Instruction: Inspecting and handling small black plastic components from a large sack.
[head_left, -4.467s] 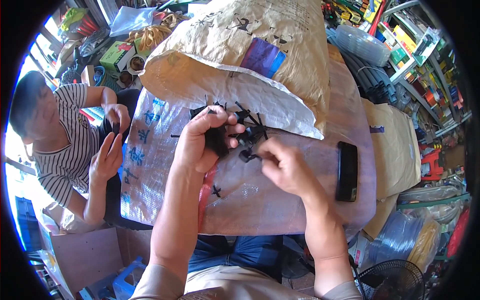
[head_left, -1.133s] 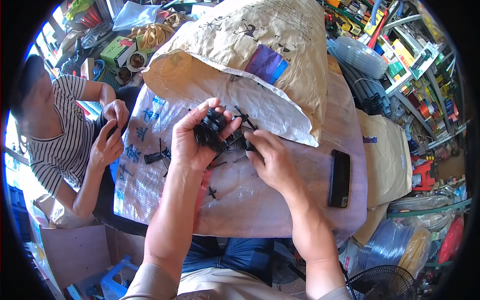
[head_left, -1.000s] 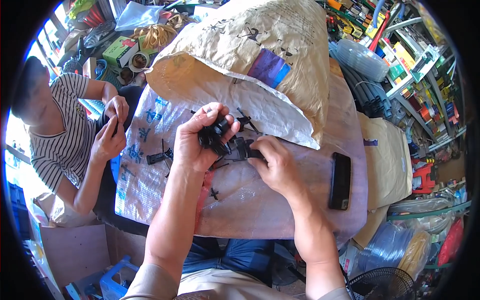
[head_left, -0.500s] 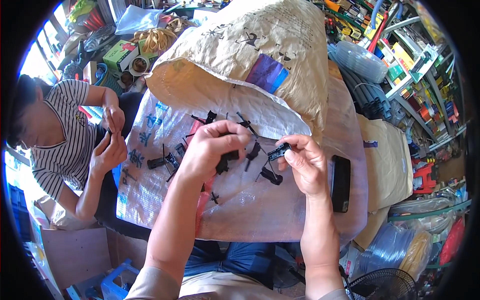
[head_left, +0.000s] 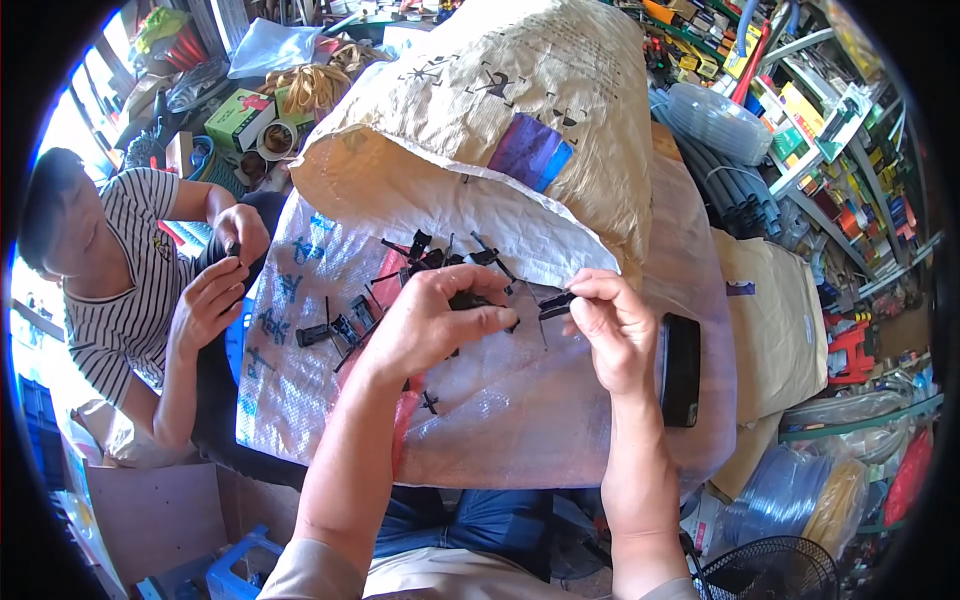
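Note:
Over the covered work surface, my left hand (head_left: 430,320) is closed with its thumb and fingers round a dark piece, seemingly a black plastic part (head_left: 468,300), mostly hidden by the fingers. My right hand (head_left: 610,328) pinches a small black plastic part (head_left: 554,306) between thumb and fingertips, with a thin dark strand below it. The two hands are a short way apart. Several similar black parts with thin stems (head_left: 350,322) lie loose to the left of my left hand, and more (head_left: 425,250) lie beyond it. A small black cross-shaped piece (head_left: 430,401) rests nearer me.
A large paper-like sack (head_left: 470,110) lies open-mouthed at the far side. On the right is a black phone-like slab (head_left: 680,370). A person in a striped shirt (head_left: 140,270) sits at the left, handling a small dark piece. Crowded shelves (head_left: 830,140) and pipes (head_left: 735,190) stand right.
My left hand has come slightly down and right, its fingers lower. The black part in my right hand has turned, and the piece below it no longer shows. The other person's hands have shifted.

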